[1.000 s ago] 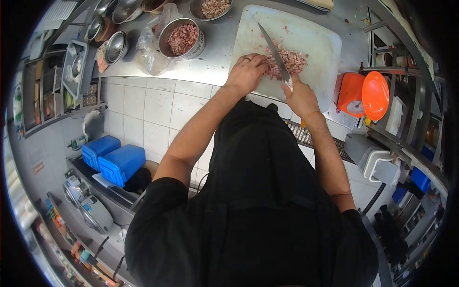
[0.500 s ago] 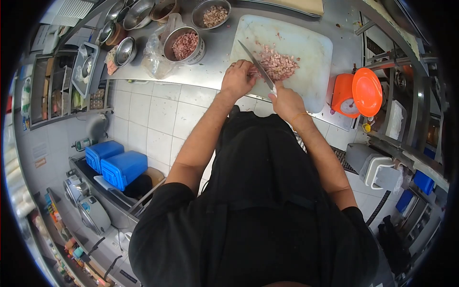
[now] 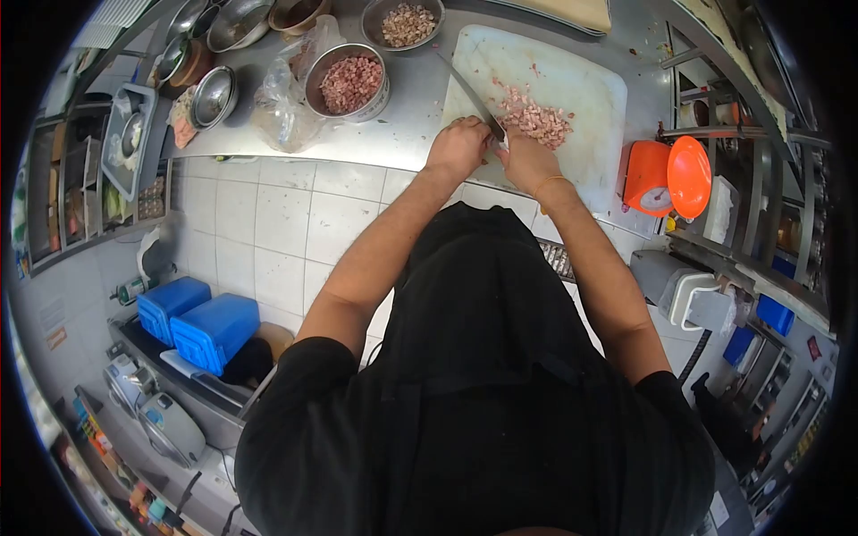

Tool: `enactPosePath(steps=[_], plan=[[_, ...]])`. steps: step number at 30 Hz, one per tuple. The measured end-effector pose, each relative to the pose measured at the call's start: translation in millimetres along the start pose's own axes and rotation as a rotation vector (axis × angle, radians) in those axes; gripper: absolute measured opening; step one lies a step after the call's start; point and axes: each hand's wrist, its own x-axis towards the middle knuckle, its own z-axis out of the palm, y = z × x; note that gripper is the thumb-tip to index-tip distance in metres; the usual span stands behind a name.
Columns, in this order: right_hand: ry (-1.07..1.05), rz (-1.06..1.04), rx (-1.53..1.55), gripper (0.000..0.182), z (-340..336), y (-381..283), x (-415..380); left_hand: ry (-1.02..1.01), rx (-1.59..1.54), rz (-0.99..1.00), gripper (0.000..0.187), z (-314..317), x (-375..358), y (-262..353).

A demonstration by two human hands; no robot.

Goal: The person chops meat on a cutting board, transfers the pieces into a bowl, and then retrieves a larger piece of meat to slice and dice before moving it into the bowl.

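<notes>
A knife (image 3: pixel 471 92) points up and left over the white cutting board (image 3: pixel 590 116). My right hand (image 3: pixel 529 163) is closed around its handle at the lower part of the board. Just left of the blade's base, my left hand (image 3: pixel 460 145) is curled at the board's lower left edge, its fingertips close to the knife. What lies under those fingers is too small and hidden to make out. Chopped pink meat (image 3: pixel 536 120) is spread on the board, right of the blade. A metal pot (image 3: pixel 380 96) of diced meat (image 3: pixel 350 84) stands left of the board.
A bowl of paler diced pieces (image 3: pixel 408 25) stands behind the pot. A plastic bag (image 3: pixel 284 112) and small metal bowls (image 3: pixel 213 98) are at the left. An orange scale (image 3: pixel 647 178) stands right of the board. A tray (image 3: pixel 581 16) lies at the back.
My right hand has moved slightly up and left, closer to my left hand. The knife has shifted left relative to the meat, and the head view has moved a little.
</notes>
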Motion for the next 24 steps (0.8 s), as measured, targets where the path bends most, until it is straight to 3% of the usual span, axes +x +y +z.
enactPosePath(steps=[5,10,17,20,24], plan=[[-0.104,0.039,-0.173,0.037,-51.2,-9.6,-43.4,0.021,-0.099,-0.029,0.035,-7.7,-10.7,-1.7],[-0.097,0.13,-0.178,0.038,-9.7,9.2,-46.5,0.063,-0.032,-0.069,0.046,-14.4,-20.1,22.2],[-0.037,-0.014,-0.19,0.034,-35.0,8.8,-22.8,0.102,0.052,-0.037,0.041,17.4,-13.8,10.8],[-0.068,-0.015,-0.247,0.034,-67.5,-5.4,-38.2,0.109,0.015,-0.054,0.039,10.1,-12.9,12.1],[-0.083,-0.025,-0.22,0.041,-63.4,-7.0,-48.5,0.14,0.006,-0.134,0.039,-5.6,-25.8,30.4]])
